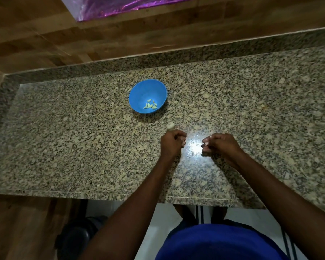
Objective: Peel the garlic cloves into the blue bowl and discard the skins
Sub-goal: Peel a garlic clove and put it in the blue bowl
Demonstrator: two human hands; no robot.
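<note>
Nearest the camera is the person's blue shirt [219, 243] at the bottom edge, with both bare forearms reaching up from it over the speckled granite surface [64, 137].

Going left to right: the left hand [172, 142] has its fingers curled in, and a pale bit shows at the fingertips, though what it grips is too small to tell. Just off that hand at about 11 o'clock lies a small whitish lump on the surface, probably an unpeeled garlic clove or a clump of skin [170, 125]. The right hand [219, 144], a little apart at the left hand's 3 o'clock, pinches a pale garlic piece [205, 141] at its fingertips.

The round blue plastic bowl [139, 91] sits well beyond the hands, at roughly 11 o'clock from them, and holds a few peeled yellowish garlic cloves [150, 105].

As a judgement, the task is partway: several cloves are done, one seems in hand, and at least one lump waits. Thin scraps near the bright glare [194, 147] between the hands may be skins not yet discarded.
</note>
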